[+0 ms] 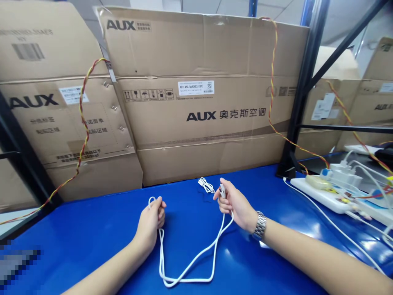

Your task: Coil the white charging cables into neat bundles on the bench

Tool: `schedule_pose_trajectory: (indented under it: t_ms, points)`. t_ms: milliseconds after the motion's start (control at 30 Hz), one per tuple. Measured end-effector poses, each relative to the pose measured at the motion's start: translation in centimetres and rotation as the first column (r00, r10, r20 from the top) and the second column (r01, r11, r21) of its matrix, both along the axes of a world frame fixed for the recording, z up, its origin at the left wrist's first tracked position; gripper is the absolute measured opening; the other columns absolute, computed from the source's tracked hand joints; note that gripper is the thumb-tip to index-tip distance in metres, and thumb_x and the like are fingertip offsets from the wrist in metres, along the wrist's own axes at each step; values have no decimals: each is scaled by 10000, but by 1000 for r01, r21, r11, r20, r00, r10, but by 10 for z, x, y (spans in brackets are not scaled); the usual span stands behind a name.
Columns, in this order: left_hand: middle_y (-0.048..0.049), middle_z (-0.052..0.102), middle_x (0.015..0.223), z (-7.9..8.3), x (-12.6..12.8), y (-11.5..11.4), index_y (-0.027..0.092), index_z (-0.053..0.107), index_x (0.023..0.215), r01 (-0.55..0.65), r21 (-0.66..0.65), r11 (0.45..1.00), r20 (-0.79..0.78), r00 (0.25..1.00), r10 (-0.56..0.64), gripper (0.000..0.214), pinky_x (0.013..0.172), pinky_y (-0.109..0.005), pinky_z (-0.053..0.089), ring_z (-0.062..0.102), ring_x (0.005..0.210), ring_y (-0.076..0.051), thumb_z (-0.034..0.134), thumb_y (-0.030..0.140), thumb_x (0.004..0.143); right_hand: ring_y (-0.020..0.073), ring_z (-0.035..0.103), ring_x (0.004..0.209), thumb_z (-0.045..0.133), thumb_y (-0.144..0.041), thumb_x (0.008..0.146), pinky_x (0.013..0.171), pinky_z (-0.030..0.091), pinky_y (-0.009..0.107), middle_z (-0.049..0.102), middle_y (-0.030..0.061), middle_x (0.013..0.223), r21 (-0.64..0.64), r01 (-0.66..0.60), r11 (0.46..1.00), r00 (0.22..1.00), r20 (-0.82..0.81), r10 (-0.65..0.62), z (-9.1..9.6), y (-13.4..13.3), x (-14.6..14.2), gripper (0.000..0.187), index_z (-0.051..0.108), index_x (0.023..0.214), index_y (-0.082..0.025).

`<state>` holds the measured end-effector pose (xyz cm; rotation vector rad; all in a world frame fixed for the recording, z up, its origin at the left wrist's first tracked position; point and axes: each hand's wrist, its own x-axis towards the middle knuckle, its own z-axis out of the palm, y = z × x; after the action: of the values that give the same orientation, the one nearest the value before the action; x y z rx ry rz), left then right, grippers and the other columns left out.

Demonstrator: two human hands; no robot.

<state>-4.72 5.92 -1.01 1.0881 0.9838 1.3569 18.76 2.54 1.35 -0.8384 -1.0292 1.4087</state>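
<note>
White cable loops toward the person; left hand and right hand grip it, fingers closed.

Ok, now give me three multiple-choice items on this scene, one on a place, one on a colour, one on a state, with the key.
1. Where does the small bundle of white cable lie?
A. Inside a cardboard box
B. Wrapped round a wrist
C. On the blue bench top

2. What colours is the twisted wire on the right?
A. Red and yellow
B. Blue and white
C. Black and green

3. How is the long white cable between the left hand and right hand?
A. Pulled taut
B. In a slack loop
C. Cut in two

1 C: it rests beyond the hands.
2 A: both colours spiral along it.
3 B: it sags towards the person.
</note>
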Motion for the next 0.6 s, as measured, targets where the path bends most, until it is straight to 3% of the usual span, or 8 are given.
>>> schedule_pose_trajectory:
  t_ms: [133, 400, 500, 600]
  points:
    - [97, 318, 372, 0, -1, 0, 171, 484, 627, 0, -1, 1000, 1, 1000, 0, 263, 306, -142, 164, 219, 293, -21, 530, 405, 737, 39, 142, 354, 380, -488, 780, 365, 167, 194, 201, -99, 426, -4, -1, 1000, 999, 44, 1, 1, 0, 1, 425, 550, 609, -138]
    - [100, 320, 376, 0, 0, 1, 169, 475, 632, 9, 4, 1000, 2, 1000, -9, 271, 311, -140, 171, 224, 299, -20, 531, 412, 739, 66, 150, 364, 284, -349, 768, 347, 186, 201, 206, -93, 470, 90, 144, 985, 884, 436, -169, 2, 7, 5, 323, 535, 783, -147]
    - [103, 315, 370, -1, 0, 1, 172, 471, 636, 9, 6, 1000, 9, 1000, -9, 268, 310, -142, 164, 218, 296, -20, 528, 410, 742, 71, 247, 369, 313, -282, 765, 379, 236, 207, 316, -62, 476, 146, 200, 969, 747, 617, -247, 8, 13, 18, 286, 563, 779, -143]
    - [101, 322, 371, -1, 0, 0, 174, 468, 641, 6, 6, 1000, 23, 1000, -7, 267, 311, -145, 164, 223, 296, -23, 515, 412, 753, 128, 473, 525, 392, -211, 755, 511, 343, 244, 514, 36, 582, 226, 249, 942, 510, 796, -326, 13, 20, 37, 218, 586, 681, -142]
